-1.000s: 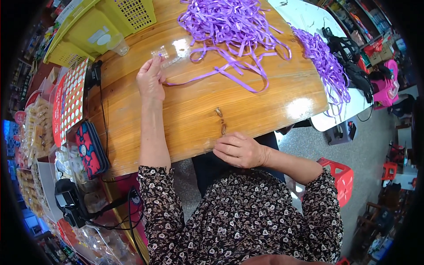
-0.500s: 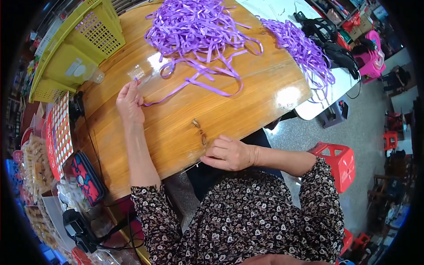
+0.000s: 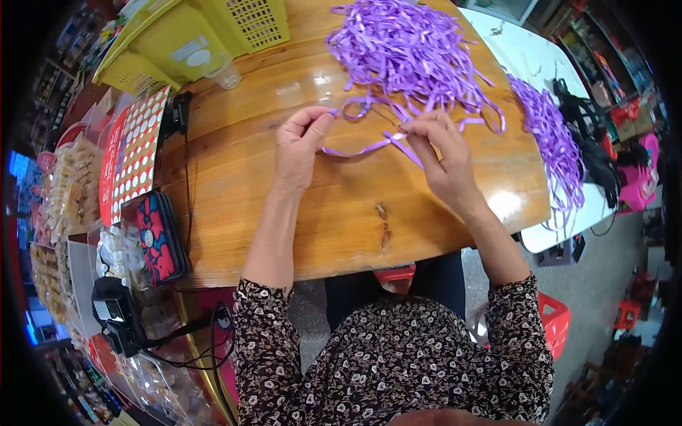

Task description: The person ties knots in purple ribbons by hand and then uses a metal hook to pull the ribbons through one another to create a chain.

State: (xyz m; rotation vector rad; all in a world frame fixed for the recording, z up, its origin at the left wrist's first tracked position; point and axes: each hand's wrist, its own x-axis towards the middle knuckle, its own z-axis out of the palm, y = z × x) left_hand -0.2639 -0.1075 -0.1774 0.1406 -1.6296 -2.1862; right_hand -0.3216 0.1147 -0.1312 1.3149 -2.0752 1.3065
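Left hand [image 3: 298, 145]: we are pinching one end of a purple ribbon [image 3: 359, 148], fingers curled.
Right hand [image 3: 442, 156]: we are pinching its other end, above the wooden table [image 3: 284, 206].
Ribbon heaps: two.
Yellow baskets: two.

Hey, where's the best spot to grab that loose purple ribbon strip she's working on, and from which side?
Grip the flat ribbon strip at its free middle stretch, pinching top and bottom faces, coming from the near table edge. It spans between the left hand and right hand, clear of the tangled ribbon pile behind, so that side probably avoids snagging.
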